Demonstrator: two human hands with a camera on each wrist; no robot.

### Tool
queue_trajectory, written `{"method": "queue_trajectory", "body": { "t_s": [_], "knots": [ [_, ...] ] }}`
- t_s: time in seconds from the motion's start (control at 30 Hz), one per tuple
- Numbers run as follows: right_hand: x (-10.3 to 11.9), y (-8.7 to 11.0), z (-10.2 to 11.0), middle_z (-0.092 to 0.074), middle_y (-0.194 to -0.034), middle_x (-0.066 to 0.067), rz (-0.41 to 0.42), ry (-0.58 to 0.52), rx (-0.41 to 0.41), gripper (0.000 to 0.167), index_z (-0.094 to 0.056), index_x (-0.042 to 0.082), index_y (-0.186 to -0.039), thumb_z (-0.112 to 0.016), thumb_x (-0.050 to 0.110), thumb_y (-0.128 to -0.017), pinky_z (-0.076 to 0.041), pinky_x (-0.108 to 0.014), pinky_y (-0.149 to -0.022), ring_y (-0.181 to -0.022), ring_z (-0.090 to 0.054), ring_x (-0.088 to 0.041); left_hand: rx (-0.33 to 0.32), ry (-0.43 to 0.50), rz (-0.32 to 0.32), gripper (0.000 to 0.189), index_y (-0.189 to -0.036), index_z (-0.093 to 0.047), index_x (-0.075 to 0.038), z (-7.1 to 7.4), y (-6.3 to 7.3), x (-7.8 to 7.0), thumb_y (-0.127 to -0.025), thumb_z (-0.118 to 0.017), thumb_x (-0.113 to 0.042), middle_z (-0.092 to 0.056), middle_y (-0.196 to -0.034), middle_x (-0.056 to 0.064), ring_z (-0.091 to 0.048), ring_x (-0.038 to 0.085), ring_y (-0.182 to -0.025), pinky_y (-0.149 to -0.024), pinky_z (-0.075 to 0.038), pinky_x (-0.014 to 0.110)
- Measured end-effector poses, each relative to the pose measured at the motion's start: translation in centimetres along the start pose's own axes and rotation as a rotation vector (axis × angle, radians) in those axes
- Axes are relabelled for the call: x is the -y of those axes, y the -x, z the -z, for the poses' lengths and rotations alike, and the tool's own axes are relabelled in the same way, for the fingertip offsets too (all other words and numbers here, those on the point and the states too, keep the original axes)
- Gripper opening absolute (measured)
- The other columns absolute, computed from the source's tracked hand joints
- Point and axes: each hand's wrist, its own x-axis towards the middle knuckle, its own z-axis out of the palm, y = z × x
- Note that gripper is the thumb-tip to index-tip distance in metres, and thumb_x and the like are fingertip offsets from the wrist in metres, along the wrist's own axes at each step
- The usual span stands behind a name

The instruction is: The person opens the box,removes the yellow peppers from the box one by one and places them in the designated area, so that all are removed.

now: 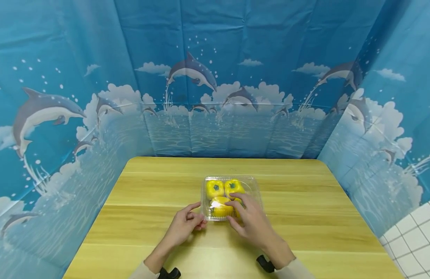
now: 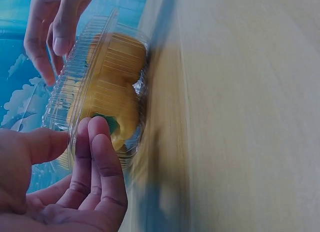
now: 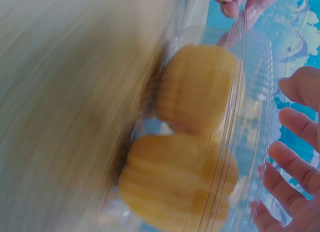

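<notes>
A clear plastic clamshell box (image 1: pixel 252 186) sits on the table with its lid down over several yellow bell peppers (image 1: pixel 215 188), some showing green stems. At the box's near left corner, my left hand (image 1: pixel 182 228) pinches the rim between thumb and fingertips; the left wrist view shows the thumb (image 2: pixel 47 146) on one side of the flange. Above the lid's right part hovers my right hand (image 1: pixel 252 221), its fingers spread and slightly bent. In the right wrist view its fingertips (image 3: pixel 272 178) are at the lid; whether all of them touch it I cannot tell.
The wooden table (image 1: pixel 148 186) extends on every side of the box. A blue curtain with dolphins (image 1: pixel 228 128) hangs around the back and both sides. White tiles (image 1: pixel 415 232) show at the lower right. Dark straps (image 1: pixel 265 264) sit at both wrists.
</notes>
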Motion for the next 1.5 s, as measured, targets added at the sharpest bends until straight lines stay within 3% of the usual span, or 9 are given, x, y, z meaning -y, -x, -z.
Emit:
{"method": "queue_trajectory", "body": {
  "t_s": [0.2,0.5,0.7,0.9,1.27,1.5],
  "knots": [
    [0.8,-0.8,-0.6,-0.073,-0.152,-0.015,0.040,0.006,0.057,0.049,-0.077,0.019,-0.134,-0.101,0.028,-0.092,-0.065,-0.057,-0.110,-0.136,-0.072,-0.033,0.007,0.009,0.015,0.063,-0.171,-0.048,0.008,0.0,0.1,0.0,-0.117,-0.071,-0.015,-0.087,-0.119,0.027,-0.088,0.033,-0.104,-0.089,-0.072,0.028],
    [1.9,-1.9,-1.5,-0.070,-0.159,-0.014,0.076,-0.012,0.115,0.048,-0.078,0.022,-0.137,-0.100,0.030,-0.096,-0.061,-0.056,-0.121,-0.145,-0.068,-0.033,0.016,0.021,0.043,0.059,-0.170,-0.051,0.007,0.2,0.4,-0.3,-0.117,-0.066,-0.014,-0.087,-0.120,0.024,-0.087,0.031,-0.104,-0.092,-0.072,0.033],
    [2.3,-2.4,-2.3,-0.070,-0.158,-0.014,0.102,-0.034,0.118,0.053,-0.081,0.022,-0.140,-0.103,0.029,-0.092,-0.060,-0.058,-0.121,-0.145,-0.068,-0.032,0.033,0.035,0.070,0.060,-0.171,-0.051,0.004,0.4,0.2,-0.1,-0.115,-0.065,-0.012,-0.088,-0.121,0.019,-0.087,0.032,-0.107,-0.093,-0.071,0.030],
    [2.3,-2.4,-3.1,-0.069,-0.161,-0.011,0.083,0.000,0.154,0.049,-0.082,0.030,-0.140,-0.101,0.031,-0.095,-0.059,-0.057,-0.122,-0.144,-0.067,-0.030,0.056,0.054,0.085,0.065,-0.173,-0.049,0.003,0.8,0.0,-0.1,-0.112,-0.067,-0.009,-0.087,-0.125,0.020,-0.086,0.032,-0.110,-0.095,-0.070,0.028],
    [2.5,-2.9,-3.6,-0.073,-0.155,-0.005,0.053,0.027,0.151,0.031,-0.089,0.035,-0.126,-0.099,0.035,-0.097,-0.061,-0.051,-0.108,-0.137,-0.069,-0.029,0.091,0.083,0.099,0.071,-0.176,-0.045,0.002,1.2,-0.1,0.1,-0.112,-0.073,-0.010,-0.084,-0.127,0.025,-0.085,0.029,-0.111,-0.101,-0.071,0.034],
    [2.4,-2.8,-3.9,-0.075,-0.153,-0.003,0.065,0.046,0.147,0.017,-0.091,0.038,-0.108,-0.101,0.039,-0.094,-0.060,-0.051,-0.107,-0.135,-0.068,-0.028,0.091,0.089,0.102,0.070,-0.175,-0.048,0.001,1.3,0.0,0.1,-0.112,-0.075,-0.011,-0.084,-0.126,0.027,-0.085,0.029,-0.109,-0.100,-0.071,0.034]
  ]
}}
